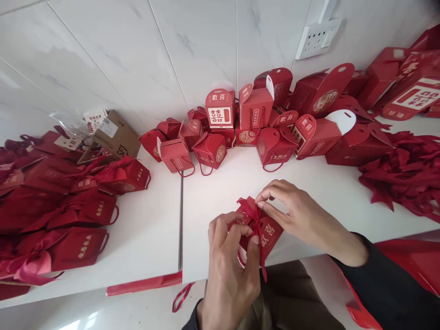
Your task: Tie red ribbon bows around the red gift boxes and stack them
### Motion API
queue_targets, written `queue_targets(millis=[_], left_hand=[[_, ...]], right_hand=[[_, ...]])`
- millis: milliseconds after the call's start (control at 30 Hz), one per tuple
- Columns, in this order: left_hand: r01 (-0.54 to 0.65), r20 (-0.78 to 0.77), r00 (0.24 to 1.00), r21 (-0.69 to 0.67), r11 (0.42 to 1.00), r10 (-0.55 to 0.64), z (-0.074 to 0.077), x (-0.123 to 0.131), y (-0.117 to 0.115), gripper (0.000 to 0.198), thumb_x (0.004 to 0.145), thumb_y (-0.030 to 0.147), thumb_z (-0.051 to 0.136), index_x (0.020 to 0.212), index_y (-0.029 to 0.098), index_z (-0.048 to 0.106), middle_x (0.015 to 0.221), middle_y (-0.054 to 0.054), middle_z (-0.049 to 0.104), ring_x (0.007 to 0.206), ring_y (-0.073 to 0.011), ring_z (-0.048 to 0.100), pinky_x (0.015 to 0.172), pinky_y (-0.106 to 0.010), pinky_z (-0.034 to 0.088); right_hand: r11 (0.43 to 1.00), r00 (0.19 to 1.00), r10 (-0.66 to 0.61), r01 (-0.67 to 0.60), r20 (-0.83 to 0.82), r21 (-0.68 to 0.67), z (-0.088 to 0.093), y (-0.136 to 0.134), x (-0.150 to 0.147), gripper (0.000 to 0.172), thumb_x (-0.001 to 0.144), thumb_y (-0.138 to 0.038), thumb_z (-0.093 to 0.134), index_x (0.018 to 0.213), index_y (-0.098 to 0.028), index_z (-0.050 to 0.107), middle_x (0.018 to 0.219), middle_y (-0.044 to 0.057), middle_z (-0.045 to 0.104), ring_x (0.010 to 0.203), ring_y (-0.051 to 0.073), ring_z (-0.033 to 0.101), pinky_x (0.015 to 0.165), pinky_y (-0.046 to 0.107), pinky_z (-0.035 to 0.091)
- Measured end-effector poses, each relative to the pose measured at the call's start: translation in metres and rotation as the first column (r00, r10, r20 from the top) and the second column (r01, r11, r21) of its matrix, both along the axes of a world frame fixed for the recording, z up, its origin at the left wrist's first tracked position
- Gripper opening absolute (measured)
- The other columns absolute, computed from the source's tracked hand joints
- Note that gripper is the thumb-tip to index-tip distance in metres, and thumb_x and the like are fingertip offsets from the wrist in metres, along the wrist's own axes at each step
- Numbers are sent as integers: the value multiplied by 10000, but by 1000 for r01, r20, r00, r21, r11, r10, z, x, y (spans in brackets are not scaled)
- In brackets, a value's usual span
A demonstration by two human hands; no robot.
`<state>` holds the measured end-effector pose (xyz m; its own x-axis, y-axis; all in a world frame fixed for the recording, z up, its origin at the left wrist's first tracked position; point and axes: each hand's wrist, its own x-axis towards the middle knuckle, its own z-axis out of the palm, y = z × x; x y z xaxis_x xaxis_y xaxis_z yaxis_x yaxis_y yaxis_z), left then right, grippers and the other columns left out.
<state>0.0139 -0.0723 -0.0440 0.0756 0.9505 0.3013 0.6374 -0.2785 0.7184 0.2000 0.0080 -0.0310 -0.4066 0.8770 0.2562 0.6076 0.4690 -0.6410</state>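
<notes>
A red gift box with gold characters stands at the front edge of the white table, just before me. Around its top runs a red ribbon, looped into a bow. My left hand covers the near left of the box, thumb and fingers closed on the ribbon beside the knot. From the right, my right hand pinches the ribbon's upper loop between thumb and forefinger. One ribbon tail hangs down the front. Part of the box lies hidden behind my left hand.
Several red boxes line the tiled wall. Ribboned boxes crowd the left table, near a cardboard carton. A heap of red ribbons lies at right. A dark seam divides the tables. One ribbon loop hangs below the table edge.
</notes>
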Motion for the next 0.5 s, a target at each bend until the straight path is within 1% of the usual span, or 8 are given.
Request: queue_targets(millis=[167, 300, 367, 433, 500], left_hand=[[-20, 36, 999, -29, 999, 21, -1, -3, -4, 128, 997, 139, 517, 935, 236, 574, 1155, -69, 593, 1117, -228, 559, 887, -376, 518], [24, 37, 999, -40, 999, -23, -2, -5, -5, 130, 999, 135, 500, 953, 232, 574, 1175, -74, 592, 1116, -220, 566, 898, -377, 519], [43, 39, 998, -66, 997, -40, -2, -6, -5, 129, 997, 147, 505, 940, 231, 584, 1177, -75, 602, 1131, -222, 572, 909, -380, 519], [30, 89, 996, -105, 994, -20, -3, -8, -4, 111, 998, 185, 525, 931, 234, 598, 1201, -76, 613, 1172, -231, 580, 938, -393, 519], [-34, 192, 980, -132, 991, 59, -5, -13, -4, 77, 1007, 245, 533, 973, 244, 602, 1252, -82, 621, 1225, -244, 588, 968, -410, 517]], right_hand=[[999, 999, -34, 34, 3, -27, -3, 1, 1, 152, 989, -179, 568, 870, -244, 636, 918, 23, 697, 885, 227, 665, 740, 356, 517], [998, 998, -57, 56, -40, -29, -8, 2, 0, 154, 964, -172, 567, 854, -244, 648, 900, 20, 715, 875, 226, 674, 805, 385, 519], [997, 995, -67, 65, -69, -31, -10, 3, -1, 158, 967, -195, 567, 848, -242, 660, 902, 24, 727, 871, 228, 680, 845, 403, 517], [997, 992, -74, 69, -106, -45, -9, 3, -1, 167, 996, -259, 560, 891, -241, 690, 956, 36, 747, 918, 235, 693, 881, 405, 519], [988, 983, -117, 101, -142, -119, -8, 0, 2, 219, 1036, -366, 535, 1043, -246, 718, 1040, 47, 759, 979, 240, 702, 850, 375, 542]])
